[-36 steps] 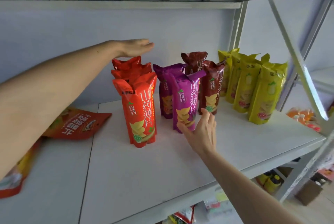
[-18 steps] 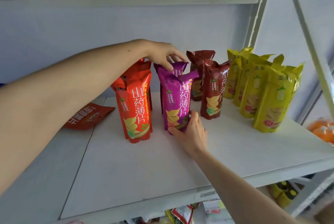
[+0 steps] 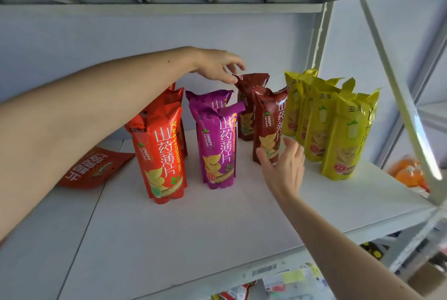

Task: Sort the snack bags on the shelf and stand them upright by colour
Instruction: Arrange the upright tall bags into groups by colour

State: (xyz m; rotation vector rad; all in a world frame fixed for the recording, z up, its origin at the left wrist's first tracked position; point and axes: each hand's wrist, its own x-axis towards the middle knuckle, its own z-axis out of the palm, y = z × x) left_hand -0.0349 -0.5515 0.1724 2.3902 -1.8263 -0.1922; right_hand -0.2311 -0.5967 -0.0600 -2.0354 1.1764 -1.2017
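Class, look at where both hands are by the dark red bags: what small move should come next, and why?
Probably steady and square up the front dark red bag. The right hand is open at its base, while the left hand touches the top of the rear dark red bag. The orange, purple and yellow groups already stand upright, so this pair likely needs aligning.

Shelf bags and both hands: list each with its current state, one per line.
Orange bags: upright, grouped.
Purple bags: upright, grouped.
Maroon front bag: upright, right hand's fingers at its base.
Maroon rear bag: upright, left hand's fingertips on its top.
Yellow bags: upright, grouped.
Flat orange bag: lying down, unsorted.
Left hand: fingers loosely curled.
Right hand: open.
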